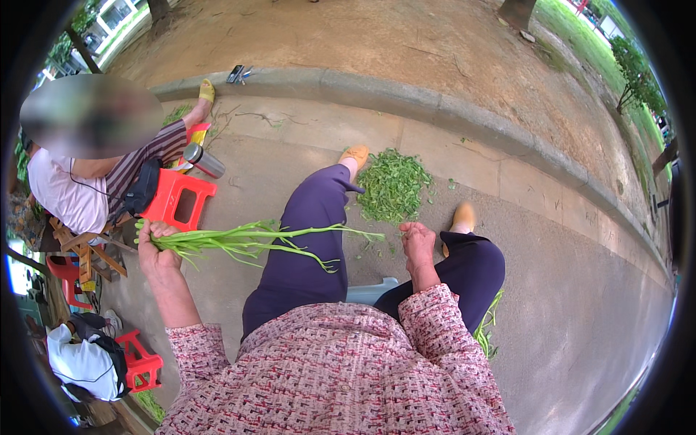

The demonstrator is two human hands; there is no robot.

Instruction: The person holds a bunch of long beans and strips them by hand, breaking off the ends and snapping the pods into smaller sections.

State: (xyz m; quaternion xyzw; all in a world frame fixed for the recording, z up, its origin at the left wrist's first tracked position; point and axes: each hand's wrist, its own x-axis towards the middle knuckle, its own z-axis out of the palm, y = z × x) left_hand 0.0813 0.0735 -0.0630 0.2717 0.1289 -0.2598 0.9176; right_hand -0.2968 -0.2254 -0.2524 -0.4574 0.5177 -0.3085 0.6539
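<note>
While the left hand [156,250] gripped a bunch of green stalks [246,243] by its cut ends, holding it level across the knee, the right hand [418,245] hung loosely curled and empty past the tips; beyond those tips lay a heap of green trimmings [394,185].

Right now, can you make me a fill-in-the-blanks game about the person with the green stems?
1. The left hand grips a bunch of long ____ leafy stems.
2. The pile of torn green leaves lies on the ground between two ____ shoes.
3. The right hand holds ____.
4. The small plastic stool is ____.

Missing words: green; yellow; nothing; red
</note>
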